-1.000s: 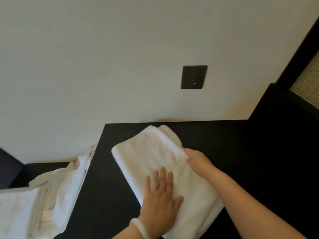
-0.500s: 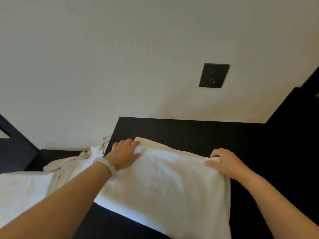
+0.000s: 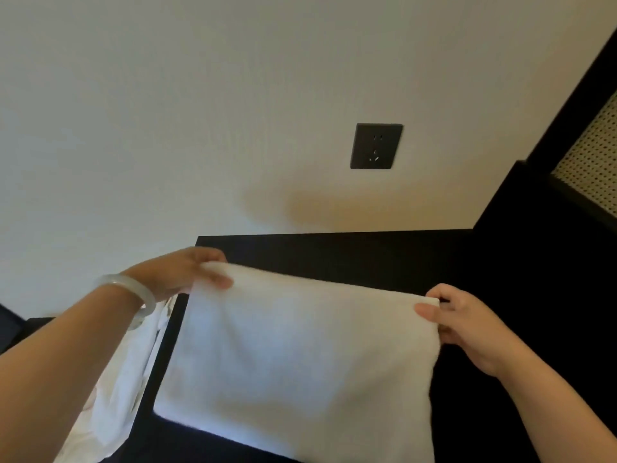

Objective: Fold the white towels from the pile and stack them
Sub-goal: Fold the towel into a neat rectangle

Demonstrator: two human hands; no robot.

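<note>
Head view: left hand (image 3: 180,274) pinches the towel's (image 3: 300,355) far left corner, right hand (image 3: 467,325) pinches its far right corner, the white cloth raised off the black tabletop (image 3: 367,252), with the pile (image 3: 123,379) off its left edge.

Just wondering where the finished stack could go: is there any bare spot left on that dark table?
Yes: a bare strip of table lies between the towel and the wall, and there looks to be more to the right of the right hand. The towel covers the middle, and the pile crowds the left edge.
</note>
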